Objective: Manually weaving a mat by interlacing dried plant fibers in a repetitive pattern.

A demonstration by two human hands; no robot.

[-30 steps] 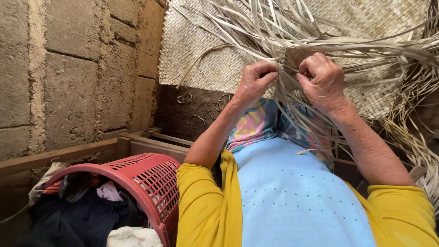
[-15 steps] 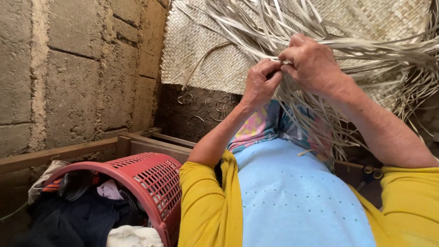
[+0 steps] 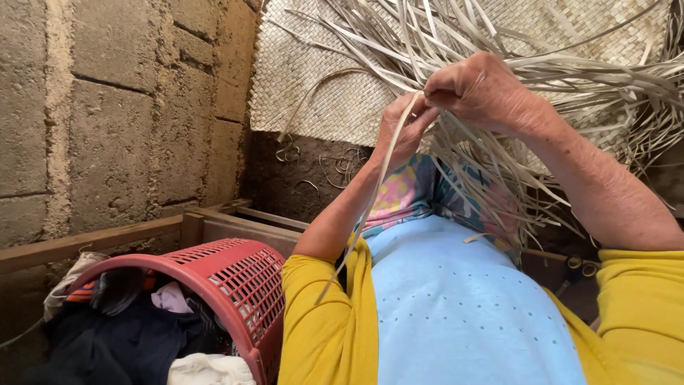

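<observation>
A pale woven straw mat (image 3: 313,78) hangs ahead of me, with many loose dried strips (image 3: 570,78) fanning out from its edge. My left hand (image 3: 402,128) pinches one long strip (image 3: 370,192) that trails down across my forearm. Just right of it and touching it, my right hand (image 3: 484,89) is closed around a bunch of the loose strips near the same spot. Both arms wear yellow sleeves over a light blue top (image 3: 456,306).
A rough block wall (image 3: 114,121) stands at left. A red plastic laundry basket (image 3: 235,274) full of dark clothes sits at lower left, beside a wooden frame (image 3: 214,221). Dark earth with strip scraps (image 3: 313,175) lies below the mat.
My hands were apart on the strips, then came together. My right hand has moved left toward my left hand, and one long strip now hangs down from my left fingers.
</observation>
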